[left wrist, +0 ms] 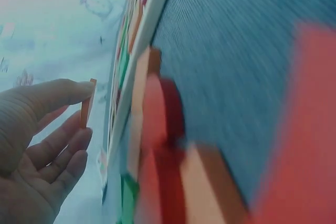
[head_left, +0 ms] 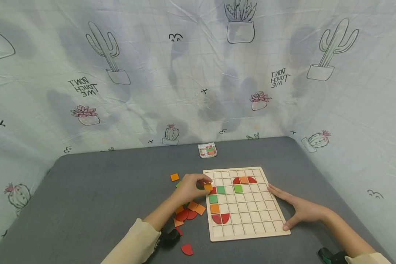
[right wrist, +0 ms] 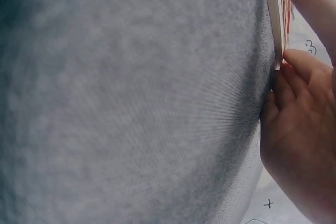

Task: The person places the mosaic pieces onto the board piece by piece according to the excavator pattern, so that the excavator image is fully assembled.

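My left hand (head_left: 189, 189) pinches an orange square tile (head_left: 208, 187) between thumb and fingers, over the left edge of a wooden grid board (head_left: 250, 208). In the left wrist view the tile (left wrist: 87, 103) is seen edge-on. Spread along the board's right side, my right hand (head_left: 303, 209) touches the edge with its fingertips and has its thumb at the near right corner. On the board sit red quarter-circle pieces (head_left: 216, 219), green squares (head_left: 213, 199) and orange squares (head_left: 215, 208). The held tile partly hides a red piece (head_left: 212, 190).
Left of the board lies a loose pile of orange tiles (head_left: 200, 209) and red quarter-circles (head_left: 181, 215). Another red piece (head_left: 187, 249) lies nearer, and an orange tile (head_left: 174, 177) farther back. A small pattern card (head_left: 207, 150) lies at the grey table's (head_left: 118, 190) far edge.
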{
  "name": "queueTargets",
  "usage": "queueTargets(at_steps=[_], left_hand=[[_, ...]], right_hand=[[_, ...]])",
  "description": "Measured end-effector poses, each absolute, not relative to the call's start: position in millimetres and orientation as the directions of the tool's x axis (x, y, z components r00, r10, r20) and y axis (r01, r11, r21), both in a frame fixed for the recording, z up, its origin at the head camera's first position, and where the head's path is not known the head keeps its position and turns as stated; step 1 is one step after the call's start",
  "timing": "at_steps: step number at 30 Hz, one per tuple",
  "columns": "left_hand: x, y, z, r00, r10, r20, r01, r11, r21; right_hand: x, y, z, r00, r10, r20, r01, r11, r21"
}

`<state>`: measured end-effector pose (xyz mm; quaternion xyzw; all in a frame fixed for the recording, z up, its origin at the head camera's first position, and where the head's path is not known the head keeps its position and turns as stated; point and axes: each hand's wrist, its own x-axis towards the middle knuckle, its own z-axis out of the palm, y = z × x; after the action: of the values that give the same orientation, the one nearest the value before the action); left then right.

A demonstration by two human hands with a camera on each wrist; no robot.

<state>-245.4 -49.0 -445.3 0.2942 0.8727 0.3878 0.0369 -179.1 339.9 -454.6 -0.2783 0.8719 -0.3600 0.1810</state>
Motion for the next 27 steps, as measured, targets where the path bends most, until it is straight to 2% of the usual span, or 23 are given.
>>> queueTargets(at_steps=[9,18,27], left_hand=[[-248,-9,-441,-0.769,0.622,0.145,0.558,0.544,0.627],[-254,15,-446,-0.77,0.637,0.047,0.542,0.614,0.574],[-258,22,-454,-0.761,0.645,0.066,0.567,0.613,0.55]], right_hand=[[-182,338,-456,-0.789,-0.601,-0.127,-0.342,0.602,-0.722],[-180,339,-461,-0.793,-0.597,-0.12,-0.35,0.608,-0.713],[-180,341,-463,-0.793,-0.599,-0.111,-0.35,0.597,-0.721]])
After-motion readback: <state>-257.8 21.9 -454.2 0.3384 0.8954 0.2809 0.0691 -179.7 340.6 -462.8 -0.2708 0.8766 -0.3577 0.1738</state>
